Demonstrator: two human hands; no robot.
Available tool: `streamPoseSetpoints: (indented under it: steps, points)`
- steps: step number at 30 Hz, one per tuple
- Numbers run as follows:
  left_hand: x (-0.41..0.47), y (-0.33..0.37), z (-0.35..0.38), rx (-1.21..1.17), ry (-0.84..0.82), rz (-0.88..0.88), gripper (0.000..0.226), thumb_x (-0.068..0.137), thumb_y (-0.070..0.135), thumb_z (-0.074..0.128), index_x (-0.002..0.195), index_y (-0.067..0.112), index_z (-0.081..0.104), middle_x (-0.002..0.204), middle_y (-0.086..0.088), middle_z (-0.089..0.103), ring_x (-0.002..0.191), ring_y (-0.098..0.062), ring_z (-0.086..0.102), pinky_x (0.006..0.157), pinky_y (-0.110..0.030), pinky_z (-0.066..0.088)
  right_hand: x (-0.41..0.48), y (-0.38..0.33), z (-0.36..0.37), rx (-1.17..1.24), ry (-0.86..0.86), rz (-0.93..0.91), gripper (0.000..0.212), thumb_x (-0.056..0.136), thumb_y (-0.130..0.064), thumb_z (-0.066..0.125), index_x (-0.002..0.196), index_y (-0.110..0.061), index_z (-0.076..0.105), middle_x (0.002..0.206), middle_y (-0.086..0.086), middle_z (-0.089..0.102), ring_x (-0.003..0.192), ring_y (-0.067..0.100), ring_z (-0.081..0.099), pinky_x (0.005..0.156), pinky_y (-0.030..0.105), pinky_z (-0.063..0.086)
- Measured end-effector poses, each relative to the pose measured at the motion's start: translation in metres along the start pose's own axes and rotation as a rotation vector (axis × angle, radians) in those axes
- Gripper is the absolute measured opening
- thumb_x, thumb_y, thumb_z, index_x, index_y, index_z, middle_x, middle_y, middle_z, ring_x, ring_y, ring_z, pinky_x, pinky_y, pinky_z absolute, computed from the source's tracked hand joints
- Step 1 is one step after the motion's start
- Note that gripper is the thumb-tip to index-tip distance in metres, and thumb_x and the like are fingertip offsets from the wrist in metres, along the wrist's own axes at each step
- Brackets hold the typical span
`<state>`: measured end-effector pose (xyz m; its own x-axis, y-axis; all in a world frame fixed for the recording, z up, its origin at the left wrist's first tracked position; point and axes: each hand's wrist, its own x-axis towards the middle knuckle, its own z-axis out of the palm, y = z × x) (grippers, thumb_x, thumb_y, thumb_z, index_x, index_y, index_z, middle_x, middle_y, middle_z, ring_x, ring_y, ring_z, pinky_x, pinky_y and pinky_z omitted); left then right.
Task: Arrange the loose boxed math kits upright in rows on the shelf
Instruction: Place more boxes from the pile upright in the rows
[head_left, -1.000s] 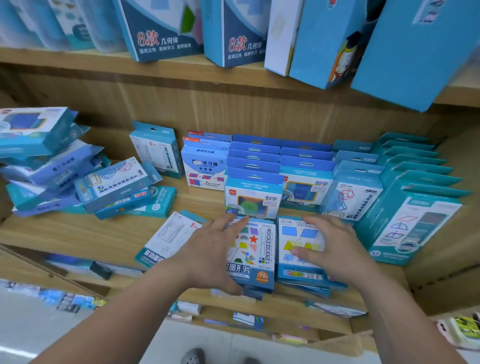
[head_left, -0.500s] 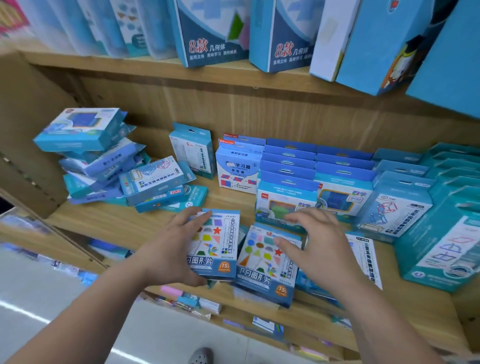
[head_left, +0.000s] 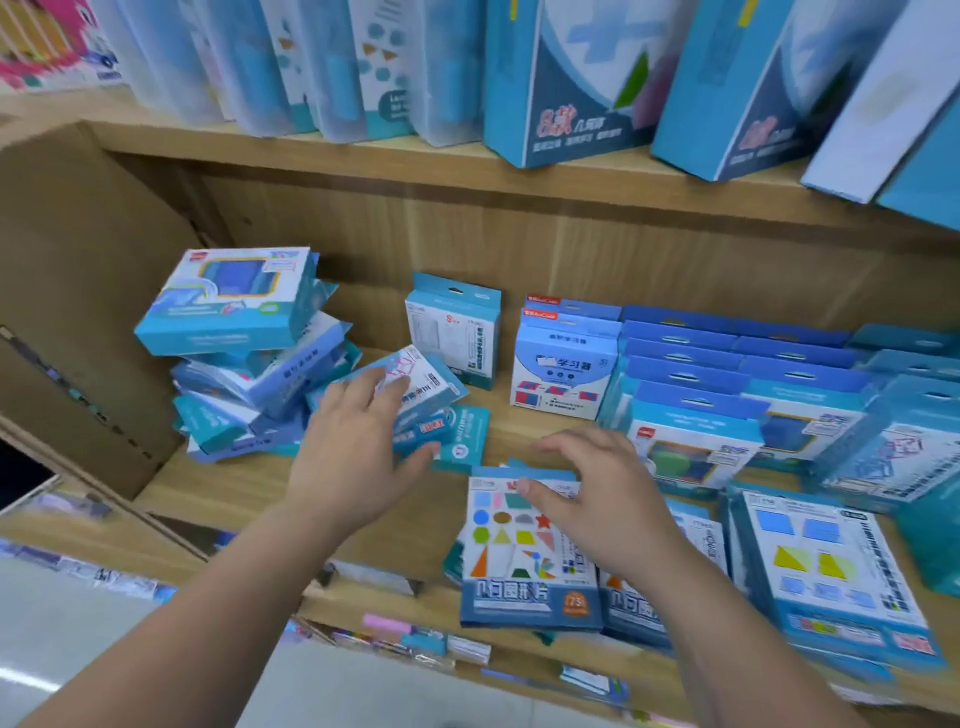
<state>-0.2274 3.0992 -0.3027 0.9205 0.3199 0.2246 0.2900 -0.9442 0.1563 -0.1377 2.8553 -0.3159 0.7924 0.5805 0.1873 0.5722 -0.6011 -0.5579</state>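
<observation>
Head view. The shelf (head_left: 244, 488) carries every math kit in sight, in three states of completion.

1. Upright rows (head_left: 691, 364): centre to right, against the back panel. Done. At least four front-to-back columns are visible. The leftmost shows two hanger tabs and the next about five. The right edge is cropped, so no total can be given.
2. Heap (head_left: 244, 374): left end, with kits lying flat and tilted on one another. Not done. It holds seven or more, but overlap prevents an exact count.
3. Flat kits (head_left: 831, 571): front edge, face up, just before the rows. Not done. At least three faces are visible, with further edges beneath them.
4. Lone kit (head_left: 452, 332): one, upright at the back, between the heap and the rows. It has no row behind it yet.
5. Hands: two.
   - Left hand (head_left: 353, 447): fingers spread, lying on a tilted kit (head_left: 421, 384) at the heap's right edge. The thumb reaches toward the kit's near edge, and no closed grip is visible.
   - Right hand (head_left: 597, 493): fingers relaxed and slightly apart, fingertips at the top edge of the shape-tile kit (head_left: 519, 566). It holds nothing.

Assessment: roughly half the stock stands in rows. The heap and the front group remain, and the heap is the larger job.
</observation>
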Motion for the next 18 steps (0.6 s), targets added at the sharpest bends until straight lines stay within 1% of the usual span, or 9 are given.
streamPoseSetpoints:
  steps: [1, 4, 6, 8, 10, 13, 15, 17, 18]
  points:
    - [0.009, -0.006, 0.001, 0.043, -0.008, -0.003, 0.079, 0.082, 0.062, 0.061, 0.143, 0.015, 0.047, 0.148, -0.013, 0.044, 0.131, -0.036, 0.041, 0.111, -0.049, 0.037, 0.002, -0.003, 0.005, -0.001, 0.0, 0.009, 0.042, 0.083, -0.054, 0.07, 0.118, -0.032, 0.067, 0.115, -0.013, 0.059, 0.114, 0.01, 0.044, 0.098, 0.031, 0.04]
    - [0.031, -0.015, 0.004, 0.117, -0.112, -0.038, 0.082, 0.088, 0.064, 0.051, 0.152, 0.018, 0.031, 0.159, -0.014, 0.026, 0.144, -0.036, 0.026, 0.118, -0.05, 0.028, 0.004, -0.008, 0.018, -0.044, -0.052, 0.043, 0.044, 0.08, -0.057, 0.072, 0.117, -0.033, 0.068, 0.114, -0.012, 0.059, 0.115, 0.015, 0.047, 0.098, 0.034, 0.041]
    - [0.038, -0.017, 0.007, 0.126, -0.173, -0.072, 0.08, 0.091, 0.063, 0.046, 0.155, 0.02, 0.024, 0.161, -0.016, 0.022, 0.146, -0.038, 0.022, 0.119, -0.051, 0.026, 0.002, -0.008, 0.024, -0.052, -0.123, 0.082, 0.044, 0.08, -0.058, 0.073, 0.117, -0.035, 0.068, 0.115, -0.013, 0.059, 0.118, 0.016, 0.046, 0.099, 0.033, 0.04]
    - [0.039, -0.019, 0.008, 0.122, -0.209, -0.09, 0.075, 0.094, 0.058, 0.044, 0.155, 0.023, 0.022, 0.157, -0.016, 0.03, 0.142, -0.038, 0.028, 0.116, -0.05, 0.029, 0.0, -0.007, 0.025, -0.031, -0.17, 0.121, 0.043, 0.081, -0.059, 0.071, 0.118, -0.038, 0.067, 0.117, -0.013, 0.06, 0.12, 0.014, 0.045, 0.099, 0.031, 0.04]
    - [0.039, -0.022, 0.007, 0.121, -0.223, -0.078, 0.072, 0.095, 0.057, 0.045, 0.155, 0.025, 0.022, 0.153, -0.015, 0.036, 0.138, -0.037, 0.034, 0.112, -0.049, 0.032, -0.002, -0.006, 0.026, -0.014, -0.168, 0.138, 0.044, 0.08, -0.06, 0.07, 0.119, -0.039, 0.066, 0.115, -0.014, 0.06, 0.119, 0.012, 0.045, 0.097, 0.029, 0.041]
    - [0.039, -0.021, -0.001, 0.059, -0.22, -0.045, 0.078, 0.092, 0.062, 0.049, 0.155, 0.026, 0.021, 0.15, -0.011, 0.038, 0.135, -0.035, 0.036, 0.111, -0.048, 0.033, -0.004, -0.009, 0.025, -0.031, -0.15, 0.141, 0.048, 0.08, -0.06, 0.071, 0.122, -0.037, 0.065, 0.116, -0.014, 0.059, 0.12, 0.011, 0.045, 0.098, 0.027, 0.04]
    - [0.035, -0.016, -0.007, -0.012, -0.173, 0.023, 0.081, 0.089, 0.063, 0.053, 0.156, 0.026, 0.023, 0.148, -0.007, 0.04, 0.132, -0.031, 0.037, 0.109, -0.046, 0.034, -0.004, -0.013, 0.02, -0.023, -0.108, 0.137, 0.051, 0.082, -0.058, 0.07, 0.127, -0.034, 0.063, 0.12, -0.015, 0.059, 0.121, 0.009, 0.044, 0.099, 0.024, 0.038]
    - [0.027, -0.003, -0.014, -0.113, -0.107, 0.113, 0.083, 0.087, 0.06, 0.06, 0.155, 0.025, 0.027, 0.147, -0.004, 0.041, 0.129, -0.028, 0.038, 0.107, -0.043, 0.034, -0.004, -0.02, 0.01, 0.093, -0.061, 0.172, 0.052, 0.085, -0.059, 0.065, 0.13, -0.033, 0.06, 0.123, -0.016, 0.059, 0.12, 0.004, 0.048, 0.1, 0.025, 0.04]
    - [0.022, 0.006, -0.017, -0.163, -0.073, 0.165, 0.084, 0.085, 0.059, 0.063, 0.154, 0.024, 0.029, 0.146, -0.004, 0.042, 0.128, -0.026, 0.038, 0.107, -0.041, 0.034, -0.005, -0.023, 0.004, 0.205, -0.04, 0.198, 0.052, 0.085, -0.061, 0.063, 0.129, -0.034, 0.06, 0.122, -0.018, 0.061, 0.119, 0.002, 0.052, 0.1, 0.028, 0.044]
